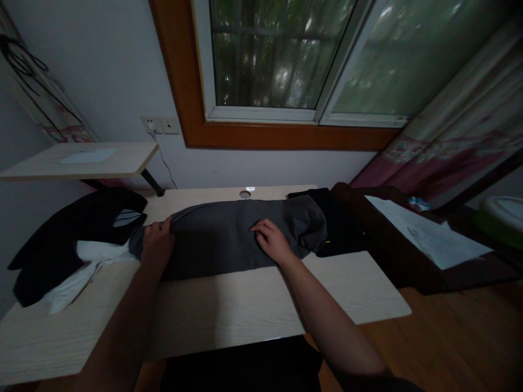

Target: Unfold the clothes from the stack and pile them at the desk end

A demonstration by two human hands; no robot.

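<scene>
A dark grey garment (pixel 216 239), long and narrow like folded trousers, lies across the desk. It is mostly smooth in the middle and bunched at its right end. My left hand (pixel 158 239) is closed on the garment's left end, fingers bent over the cloth. My right hand (pixel 270 239) rests on top, right of the middle, with its fingers partly stretched and apart, holding nothing. Beyond the right end lies a black cloth item (pixel 343 239), partly under the grey one. To the left are a black garment (pixel 57 245) and a crumpled white cloth (pixel 102 251).
The pale wooden desk (pixel 245 316) has a round cable hole (pixel 245 194) at the back. A raised shelf (pixel 81 160) with a paper stands at the left. On the right is a dark brown piece of furniture (pixel 379 256) with a large sheet (pixel 425 234). A window (pixel 281 60) is ahead.
</scene>
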